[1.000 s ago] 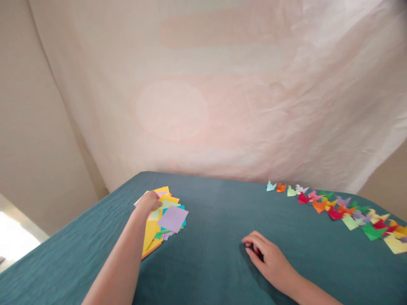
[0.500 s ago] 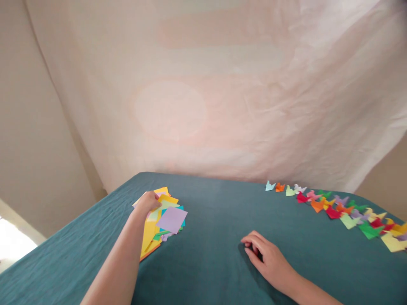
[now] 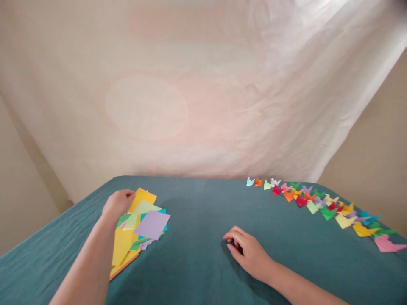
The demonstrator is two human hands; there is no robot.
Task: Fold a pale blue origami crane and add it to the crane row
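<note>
My left hand rests on the far left edge of a loose pile of coloured paper squares, fingers curled over the top sheets near a yellow one. A lilac square lies on top at the pile's right. My right hand lies palm down on the teal tablecloth near the middle, fingers bent loosely with nothing visible in them. A row of small folded paper cranes in many colours runs along the right side.
A pale pink sheet hangs as a backdrop behind the table. The table's far edge meets it; beige walls show at both sides. Bare teal cloth lies between the paper pile and the cranes.
The view has swung to the right, so everything sits further left in the frame. My left hand has shifted a little toward the pile's left edge. My right hand stays put.
</note>
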